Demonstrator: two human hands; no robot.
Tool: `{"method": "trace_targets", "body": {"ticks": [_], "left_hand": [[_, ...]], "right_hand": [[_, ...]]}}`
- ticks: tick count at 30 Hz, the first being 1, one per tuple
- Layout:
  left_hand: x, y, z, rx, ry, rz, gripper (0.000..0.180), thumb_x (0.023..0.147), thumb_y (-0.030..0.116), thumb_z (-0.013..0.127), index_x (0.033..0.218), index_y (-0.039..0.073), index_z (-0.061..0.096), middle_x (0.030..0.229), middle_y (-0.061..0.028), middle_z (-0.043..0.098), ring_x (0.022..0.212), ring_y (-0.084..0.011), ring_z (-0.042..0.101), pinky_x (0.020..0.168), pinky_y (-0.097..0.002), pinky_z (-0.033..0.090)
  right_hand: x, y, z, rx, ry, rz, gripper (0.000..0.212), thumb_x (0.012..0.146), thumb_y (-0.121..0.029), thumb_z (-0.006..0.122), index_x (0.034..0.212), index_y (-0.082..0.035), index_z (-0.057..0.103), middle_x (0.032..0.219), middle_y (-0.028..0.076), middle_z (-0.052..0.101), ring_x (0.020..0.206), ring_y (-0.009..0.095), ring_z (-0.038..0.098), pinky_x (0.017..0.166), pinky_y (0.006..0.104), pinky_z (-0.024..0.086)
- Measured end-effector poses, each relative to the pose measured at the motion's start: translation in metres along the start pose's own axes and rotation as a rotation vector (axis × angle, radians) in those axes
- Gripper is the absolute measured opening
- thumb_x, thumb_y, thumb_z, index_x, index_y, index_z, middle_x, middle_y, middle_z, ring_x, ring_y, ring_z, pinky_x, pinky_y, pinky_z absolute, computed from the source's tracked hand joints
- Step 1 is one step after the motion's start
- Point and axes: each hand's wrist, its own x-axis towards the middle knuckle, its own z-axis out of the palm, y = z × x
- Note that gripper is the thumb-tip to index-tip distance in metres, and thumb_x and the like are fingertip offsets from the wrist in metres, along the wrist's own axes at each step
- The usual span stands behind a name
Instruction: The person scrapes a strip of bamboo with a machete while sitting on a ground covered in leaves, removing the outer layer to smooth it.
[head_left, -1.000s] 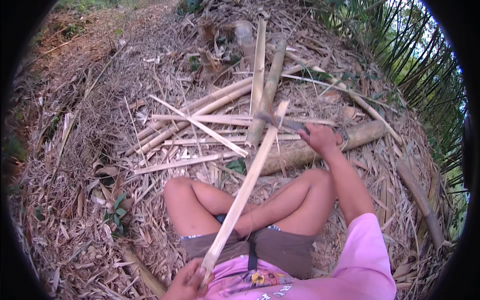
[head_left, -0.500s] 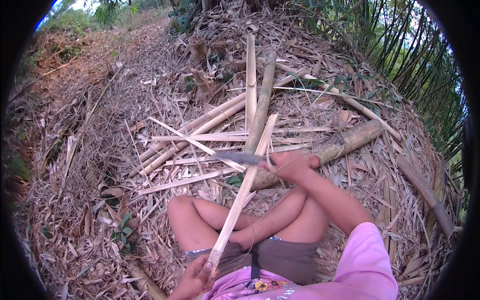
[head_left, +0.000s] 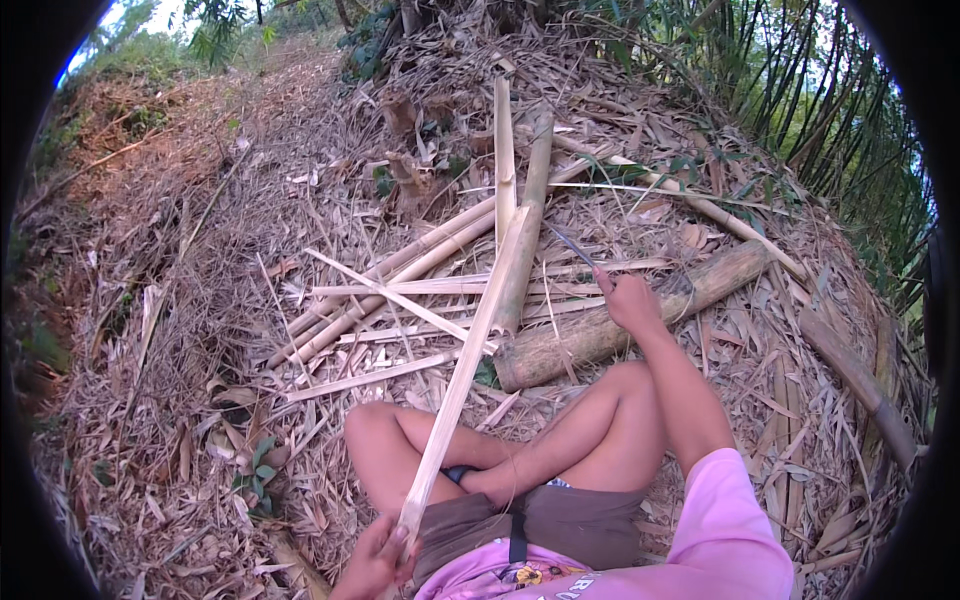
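Note:
My left hand [head_left: 380, 556] grips the near end of a long, pale split bamboo strip [head_left: 462, 385] beside my lap. The strip slants up over my crossed legs, its far end overlapping a standing-out round bamboo pole [head_left: 527, 240]. My right hand [head_left: 632, 304] is closed round the handle of a knife [head_left: 571, 246], mostly hidden by the fingers. The blade points up and left, apart from the strip. Below the right hand lies a thick bamboo log [head_left: 575, 350].
Several split bamboo strips [head_left: 375, 376] lie crossed at the left of the log. Two thin poles [head_left: 440, 243] and an upright-looking split piece [head_left: 504, 150] lie farther off. Cut stumps [head_left: 408, 180] stand behind. Dry leaves cover the ground, and bamboo stems [head_left: 840, 110] rise at the right.
My right hand has moved up and right with the knife, whose blade earlier lay across the strip. The strip's far end has shifted slightly up and left.

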Motion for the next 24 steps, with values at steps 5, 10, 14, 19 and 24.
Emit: {"method": "trace_targets", "body": {"ticks": [5, 10, 14, 19, 24], "left_hand": [[0.022, 0.03, 0.021, -0.051, -0.048, 0.104, 0.02, 0.105, 0.018, 0.04, 0.114, 0.002, 0.047, 0.079, -0.0087, 0.056, 0.043, -0.0114, 0.043, 0.041, -0.0253, 0.039], [0.039, 0.037, 0.032, -0.137, -0.033, 0.11, 0.022, 0.103, 0.021, 0.04, 0.113, 0.002, 0.049, 0.079, -0.0096, 0.056, 0.042, -0.0131, 0.046, 0.039, -0.0257, 0.04], [0.043, 0.035, 0.039, -0.209, -0.012, 0.123, 0.024, 0.103, 0.023, 0.042, 0.113, 0.002, 0.049, 0.079, -0.0095, 0.056, 0.043, -0.0133, 0.047, 0.038, -0.0257, 0.04], [0.046, 0.033, 0.049, -0.113, 0.043, 0.131, 0.022, 0.103, 0.023, 0.05, 0.11, 0.002, 0.048, 0.074, -0.0065, 0.053, 0.042, -0.0113, 0.046, 0.037, -0.0246, 0.039], [0.053, 0.032, 0.054, 0.001, 0.058, 0.132, 0.021, 0.102, 0.022, 0.054, 0.105, 0.002, 0.047, 0.065, -0.001, 0.048, 0.04, -0.0088, 0.043, 0.036, -0.0234, 0.036]], "right_hand": [[-0.037, 0.006, 0.026, -0.056, -0.019, -0.03, 0.071, 0.094, -0.066, 0.043, 0.089, -0.001, 0.071, 0.083, 0.027, 0.068, 0.085, 0.046, 0.066, 0.076, 0.0542, 0.051], [-0.044, 0.004, 0.035, -0.091, -0.009, -0.157, 0.067, 0.094, -0.065, 0.045, 0.089, -0.003, 0.069, 0.08, 0.025, 0.068, 0.08, 0.045, 0.067, 0.072, 0.0544, 0.052], [-0.05, -0.001, 0.029, -0.033, 0.087, -0.139, 0.064, 0.094, -0.064, 0.046, 0.084, -0.003, 0.065, 0.077, 0.024, 0.068, 0.077, 0.045, 0.066, 0.069, 0.0542, 0.051], [-0.05, 0.0, 0.027, -0.022, 0.137, -0.116, 0.062, 0.094, -0.063, 0.046, 0.084, -0.005, 0.065, 0.075, 0.023, 0.068, 0.074, 0.045, 0.067, 0.066, 0.0539, 0.052], [-0.05, 0.007, 0.033, 0.006, 0.228, -0.235, 0.058, 0.094, -0.06, 0.049, 0.082, -0.006, 0.064, 0.074, 0.02, 0.067, 0.069, 0.041, 0.066, 0.062, 0.0508, 0.051]]}}
